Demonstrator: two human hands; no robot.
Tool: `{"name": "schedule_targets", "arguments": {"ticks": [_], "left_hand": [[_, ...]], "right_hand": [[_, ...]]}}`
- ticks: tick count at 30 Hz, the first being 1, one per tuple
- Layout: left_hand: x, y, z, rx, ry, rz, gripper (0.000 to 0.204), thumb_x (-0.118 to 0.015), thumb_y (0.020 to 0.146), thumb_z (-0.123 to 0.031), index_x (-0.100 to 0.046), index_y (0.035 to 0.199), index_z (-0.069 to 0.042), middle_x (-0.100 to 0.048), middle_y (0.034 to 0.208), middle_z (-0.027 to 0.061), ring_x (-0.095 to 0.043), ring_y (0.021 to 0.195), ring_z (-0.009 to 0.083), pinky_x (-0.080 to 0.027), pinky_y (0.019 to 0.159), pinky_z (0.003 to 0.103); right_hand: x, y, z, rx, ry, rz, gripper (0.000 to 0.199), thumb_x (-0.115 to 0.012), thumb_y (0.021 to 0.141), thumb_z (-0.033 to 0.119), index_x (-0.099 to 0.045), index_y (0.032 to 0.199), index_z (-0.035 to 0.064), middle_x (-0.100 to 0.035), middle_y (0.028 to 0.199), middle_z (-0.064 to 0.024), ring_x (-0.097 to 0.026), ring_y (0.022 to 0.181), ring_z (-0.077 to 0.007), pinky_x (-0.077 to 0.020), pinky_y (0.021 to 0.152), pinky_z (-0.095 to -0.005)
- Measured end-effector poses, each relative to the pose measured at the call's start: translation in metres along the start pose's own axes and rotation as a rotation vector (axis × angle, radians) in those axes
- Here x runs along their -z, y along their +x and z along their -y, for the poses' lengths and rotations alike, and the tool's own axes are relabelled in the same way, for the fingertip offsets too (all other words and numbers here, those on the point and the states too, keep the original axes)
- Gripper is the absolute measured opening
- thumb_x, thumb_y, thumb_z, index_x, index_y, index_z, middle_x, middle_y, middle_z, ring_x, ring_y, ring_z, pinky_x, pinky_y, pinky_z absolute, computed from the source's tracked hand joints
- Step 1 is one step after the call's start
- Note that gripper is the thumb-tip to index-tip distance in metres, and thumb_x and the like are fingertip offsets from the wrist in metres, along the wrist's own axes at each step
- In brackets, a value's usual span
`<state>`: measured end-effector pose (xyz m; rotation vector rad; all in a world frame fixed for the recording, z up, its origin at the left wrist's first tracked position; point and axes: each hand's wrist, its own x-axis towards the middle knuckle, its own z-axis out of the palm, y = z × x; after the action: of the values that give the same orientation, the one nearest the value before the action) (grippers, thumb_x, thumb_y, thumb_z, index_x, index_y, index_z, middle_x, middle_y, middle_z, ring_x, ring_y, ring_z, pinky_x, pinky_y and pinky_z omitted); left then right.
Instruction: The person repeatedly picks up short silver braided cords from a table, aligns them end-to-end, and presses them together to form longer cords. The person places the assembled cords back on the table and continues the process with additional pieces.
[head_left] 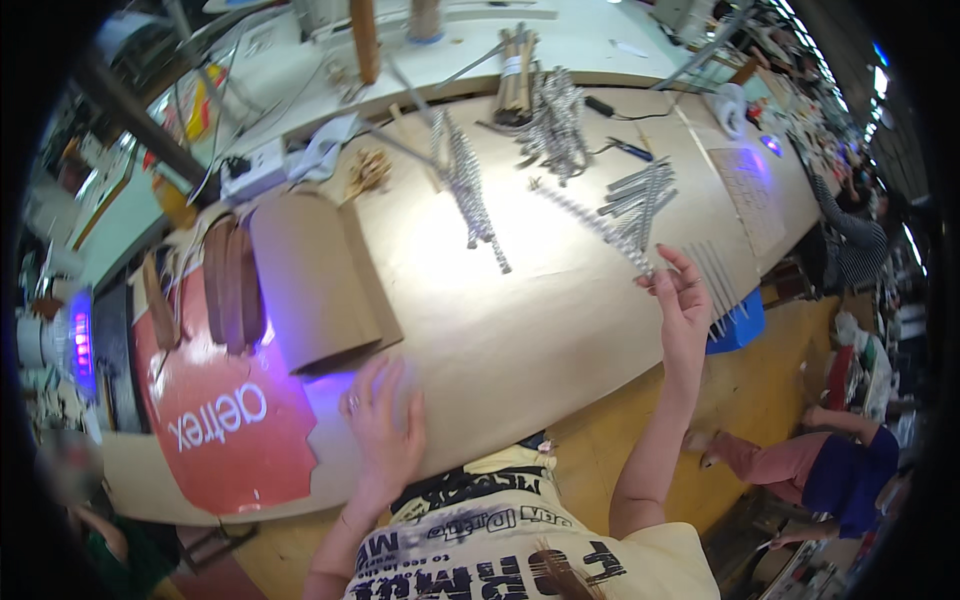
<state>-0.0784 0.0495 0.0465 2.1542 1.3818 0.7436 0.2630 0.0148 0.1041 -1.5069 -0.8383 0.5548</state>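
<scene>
My right hand (682,292) pinches the near end of a shiny silver woven-looking strip (590,222) between thumb and fingers. The strip slants away to the far left over the table and looks blurred. My left hand (382,415) is above the near table edge, slightly smeared, fingers apart with nothing in them. Just beyond it stands a folded brown cardboard piece (315,275). Beside the held strip lies a pile of short grey rods (640,195). Similar silver strips (465,180) lie bunched in the middle, with a larger heap (556,125) farther back.
Thin rods (715,275) jut over the right table edge, above a blue bin (738,325). Blue-handled pliers (631,149) lie farther back. At left, brown straps (235,285) rest on a red sheet (235,430). Another person (840,470) is at the right.
</scene>
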Motion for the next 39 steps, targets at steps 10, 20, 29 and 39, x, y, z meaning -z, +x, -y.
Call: {"name": "schedule_targets", "arguments": {"ticks": [10, 20, 29, 39], "left_hand": [[-0.047, -0.041, 0.012, -0.159, 0.075, 0.195, 0.04, -0.069, 0.082, -0.015, -0.063, 0.122, -0.008, -0.048, 0.143, 0.018, -0.041, 0.135, 0.0387, -0.026, 0.113, 0.052], [-0.049, -0.038, 0.011, -0.136, 0.09, 0.21, 0.04, -0.067, 0.086, -0.021, -0.062, 0.125, -0.012, -0.048, 0.143, 0.0178, -0.042, 0.136, 0.0349, -0.027, 0.114, 0.053], [-0.052, -0.04, 0.013, -0.124, 0.04, 0.163, 0.036, -0.068, 0.086, -0.02, -0.065, 0.121, -0.012, -0.05, 0.142, 0.0167, -0.043, 0.135, 0.0349, -0.028, 0.113, 0.052], [-0.049, -0.035, 0.003, -0.367, -0.028, 0.179, 0.046, -0.068, 0.087, -0.022, -0.06, 0.13, -0.007, -0.044, 0.148, 0.0187, -0.041, 0.137, 0.0376, -0.03, 0.113, 0.053]], "right_hand": [[0.025, 0.091, -0.077, 0.268, -1.294, -0.466, 0.032, -0.065, 0.094, 0.029, -0.067, 0.117, 0.0074, -0.07, 0.1, -0.014, -0.065, 0.098, -0.0295, -0.039, 0.101, -0.0427], [-0.134, 0.069, -0.091, 0.11, -0.674, 0.165, 0.033, -0.069, 0.09, 0.031, -0.068, 0.109, 0.0049, -0.063, 0.106, -0.0137, -0.065, 0.097, -0.0302, -0.051, 0.085, -0.0416], [-0.167, 0.076, -0.075, -0.149, -0.692, 0.142, 0.024, -0.07, 0.088, 0.027, -0.068, 0.096, 0.0046, -0.069, 0.092, -0.0118, -0.067, 0.085, -0.0292, -0.051, 0.075, -0.0415], [-0.08, -0.052, -0.061, 0.442, -0.744, 0.377, 0.023, -0.072, 0.085, 0.017, -0.067, 0.106, 0.0099, -0.064, 0.117, -0.0112, -0.06, 0.108, -0.0291, -0.0471, 0.088, -0.0407]]}}
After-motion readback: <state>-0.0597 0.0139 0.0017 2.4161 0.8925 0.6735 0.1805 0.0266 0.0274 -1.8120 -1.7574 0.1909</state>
